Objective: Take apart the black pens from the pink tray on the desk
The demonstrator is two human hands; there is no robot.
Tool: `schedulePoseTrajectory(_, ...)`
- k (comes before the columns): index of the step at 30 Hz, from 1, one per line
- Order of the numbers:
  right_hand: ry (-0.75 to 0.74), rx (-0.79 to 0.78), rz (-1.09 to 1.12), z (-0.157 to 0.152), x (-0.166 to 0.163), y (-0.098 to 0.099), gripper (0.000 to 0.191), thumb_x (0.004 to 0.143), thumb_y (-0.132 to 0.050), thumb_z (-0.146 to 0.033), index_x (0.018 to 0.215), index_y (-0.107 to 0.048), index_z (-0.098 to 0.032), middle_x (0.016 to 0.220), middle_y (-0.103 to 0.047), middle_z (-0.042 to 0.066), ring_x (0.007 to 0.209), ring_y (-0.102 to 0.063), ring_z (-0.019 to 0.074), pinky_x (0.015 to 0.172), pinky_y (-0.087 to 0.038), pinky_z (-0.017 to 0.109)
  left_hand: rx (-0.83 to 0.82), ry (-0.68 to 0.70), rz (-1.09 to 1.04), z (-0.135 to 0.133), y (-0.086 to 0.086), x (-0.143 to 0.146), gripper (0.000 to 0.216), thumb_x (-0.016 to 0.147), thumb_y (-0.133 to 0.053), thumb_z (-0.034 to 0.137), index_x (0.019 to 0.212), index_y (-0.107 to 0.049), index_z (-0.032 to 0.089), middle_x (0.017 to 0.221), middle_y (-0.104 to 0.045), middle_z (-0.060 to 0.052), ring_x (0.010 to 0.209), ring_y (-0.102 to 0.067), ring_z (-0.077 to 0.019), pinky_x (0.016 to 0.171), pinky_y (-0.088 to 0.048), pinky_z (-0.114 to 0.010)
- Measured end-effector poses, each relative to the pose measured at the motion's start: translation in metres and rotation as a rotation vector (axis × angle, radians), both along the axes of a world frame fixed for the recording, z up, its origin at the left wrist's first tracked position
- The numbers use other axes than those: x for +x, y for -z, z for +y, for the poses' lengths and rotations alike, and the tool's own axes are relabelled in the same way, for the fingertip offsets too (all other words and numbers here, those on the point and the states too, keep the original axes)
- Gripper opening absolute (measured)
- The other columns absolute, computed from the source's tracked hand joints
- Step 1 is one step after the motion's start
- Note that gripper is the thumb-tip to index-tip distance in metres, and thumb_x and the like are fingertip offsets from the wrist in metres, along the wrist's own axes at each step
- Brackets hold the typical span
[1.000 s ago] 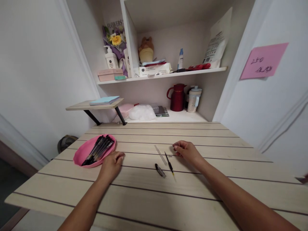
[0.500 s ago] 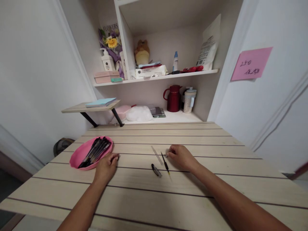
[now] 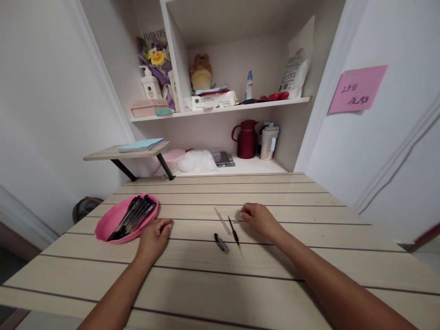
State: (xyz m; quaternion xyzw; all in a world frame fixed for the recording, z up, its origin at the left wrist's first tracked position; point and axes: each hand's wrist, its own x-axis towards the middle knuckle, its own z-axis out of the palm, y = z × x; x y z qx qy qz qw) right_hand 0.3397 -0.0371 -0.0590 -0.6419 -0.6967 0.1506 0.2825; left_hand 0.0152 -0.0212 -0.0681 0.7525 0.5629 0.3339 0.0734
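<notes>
On the table lie parts of a taken-apart pen: a clear barrel tube, a refill with a black grip on it and a black pen cap. A tiny pale piece sits just right of the refill. My right hand rests beside that piece, fingers curled and nothing visible in them. Against the right side of a pink bowl full of black pens is my left hand. Its fingers are curled in, and whatever they may hold is hidden.
A small raised stand with blue paper stands at the table's back left. Behind the table, shelves hold a red jug, a pale tumbler and a white fluffy bundle. A pink note hangs on the right wall.
My right hand has let go of the tiny piece and drawn slightly away from it. A small dark tip at my left fingers no longer shows. The whole view has shifted a little.
</notes>
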Motion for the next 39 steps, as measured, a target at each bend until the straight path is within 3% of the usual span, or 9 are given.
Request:
schedulePoseTrajectory(9, 0.007, -0.034, 0.015, 0.003, 0.0, 0.006, 0.015, 0.071, -0.047, -0.021, 0.068, -0.061, -0.017, 0.069, -0.063, 0.003, 0.063, -0.052, 0.0131, 0.057, -0.032, 0.022, -0.028, 0.32, 0.098, -0.003, -0.017, 0.058, 0.023, 0.076, -0.043, 0.023, 0.081, -0.065, 0.02, 0.082, -0.065, -0.004, 0.077, -0.058, -0.0154, 0.07, -0.042, -0.026)
schedulePoseTrajectory(22, -0.036, -0.107, -0.218, -0.009, -0.014, -0.006, 0.018, 0.073, -0.048, -0.028, 0.069, -0.062, -0.018, 0.072, -0.065, 0.005, 0.067, -0.054, 0.0152, 0.056, -0.029, 0.024, -0.064, 0.417, 0.242, 0.008, -0.011, 0.121, 0.032, 0.075, -0.04, 0.012, 0.098, -0.061, 0.023, 0.094, -0.059, -0.004, 0.086, -0.053, -0.0155, 0.076, -0.039, -0.026)
schedulePoseTrajectory(30, -0.002, -0.186, -0.342, -0.024, -0.033, -0.006, 0.024, 0.07, -0.051, -0.038, 0.075, -0.063, -0.018, 0.076, -0.065, 0.008, 0.069, -0.058, 0.0199, 0.054, -0.032, 0.026, -0.027, 0.438, 0.286, 0.016, -0.005, 0.131, 0.033, 0.077, -0.04, 0.01, 0.099, -0.061, 0.023, 0.099, -0.058, -0.004, 0.091, -0.05, -0.0158, 0.078, -0.038, -0.026)
schedulePoseTrajectory(39, 0.047, -0.225, -0.309, -0.027, -0.04, -0.004, 0.018, 0.065, -0.052, -0.028, 0.072, -0.063, -0.015, 0.076, -0.065, 0.011, 0.07, -0.059, 0.0206, 0.055, -0.035, 0.026, 0.028, 0.531, 0.41, 0.021, -0.003, 0.132, 0.028, 0.074, -0.048, 0.011, 0.091, -0.065, 0.025, 0.088, -0.061, -0.004, 0.084, -0.051, -0.0167, 0.077, -0.038, -0.027)
